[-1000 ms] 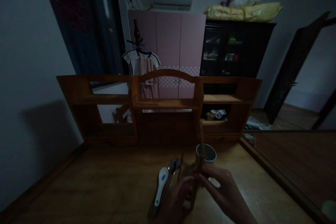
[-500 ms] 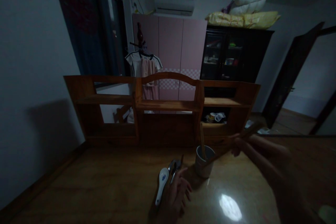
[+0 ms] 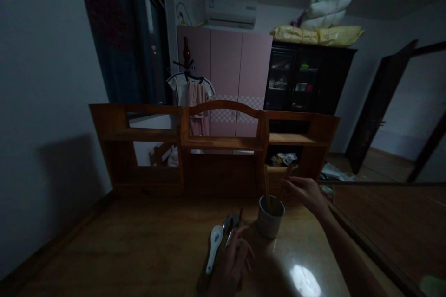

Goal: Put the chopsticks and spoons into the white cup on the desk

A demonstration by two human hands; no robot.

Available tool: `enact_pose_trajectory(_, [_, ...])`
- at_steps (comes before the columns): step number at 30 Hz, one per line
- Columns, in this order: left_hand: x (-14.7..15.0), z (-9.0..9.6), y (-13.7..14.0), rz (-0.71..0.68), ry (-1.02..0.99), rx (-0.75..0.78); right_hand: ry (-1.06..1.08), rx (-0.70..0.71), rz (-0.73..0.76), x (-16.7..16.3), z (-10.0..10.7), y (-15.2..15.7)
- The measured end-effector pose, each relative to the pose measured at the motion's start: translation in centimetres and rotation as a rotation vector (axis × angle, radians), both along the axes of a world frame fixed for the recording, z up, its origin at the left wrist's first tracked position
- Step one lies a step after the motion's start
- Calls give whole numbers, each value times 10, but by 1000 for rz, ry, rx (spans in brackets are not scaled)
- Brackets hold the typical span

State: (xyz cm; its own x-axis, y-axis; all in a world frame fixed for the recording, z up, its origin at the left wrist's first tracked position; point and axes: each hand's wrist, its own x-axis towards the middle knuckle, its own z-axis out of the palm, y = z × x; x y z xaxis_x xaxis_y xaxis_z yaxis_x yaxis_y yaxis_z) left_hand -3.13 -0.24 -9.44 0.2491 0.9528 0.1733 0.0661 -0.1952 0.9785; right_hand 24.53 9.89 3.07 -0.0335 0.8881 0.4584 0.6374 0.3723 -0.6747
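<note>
My right hand [image 3: 301, 189] pinches a wooden chopstick [image 3: 287, 171] near its upper part. The lower end of that chopstick is inside a pale grey cup [image 3: 269, 225]. Another slim wooden stick [image 3: 267, 183], like a chopstick, leans upright in the same cup. Left of the cup, my left hand [image 3: 237, 255] rests low over the table, fingers loosely stretched out. Beneath and beside its fingertips lie metal spoons [image 3: 230, 222], their handles partly hidden by the hand. A white ceramic spoon [image 3: 213, 248] with a blue motif lies just left of them.
The light wooden tabletop [image 3: 149, 241] carries a bright glare spot at front right. A wooden shelf unit [image 3: 223, 143] stands along its back edge, with a plastic bag [image 3: 287, 158] in the right compartment. A wall [image 3: 45, 171] bounds the left side.
My right hand has moved left and turned the chopstick from a low slant to nearly upright, its tip now inside the cup. The left hand stays about where it was.
</note>
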Motion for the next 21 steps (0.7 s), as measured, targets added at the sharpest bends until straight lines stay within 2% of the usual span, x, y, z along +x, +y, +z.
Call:
enact_pose_trajectory(7, [1, -2, 2, -20, 48, 46, -5, -53, -2, 3, -21, 14])
enact_pose_trajectory(16, [0, -2, 2, -53, 82, 55, 7, -62, -4, 3, -20, 19])
enact_pose_trajectory(21, [0, -5, 4, -72, 122, 79, -12, -120, 30, 2, -27, 27])
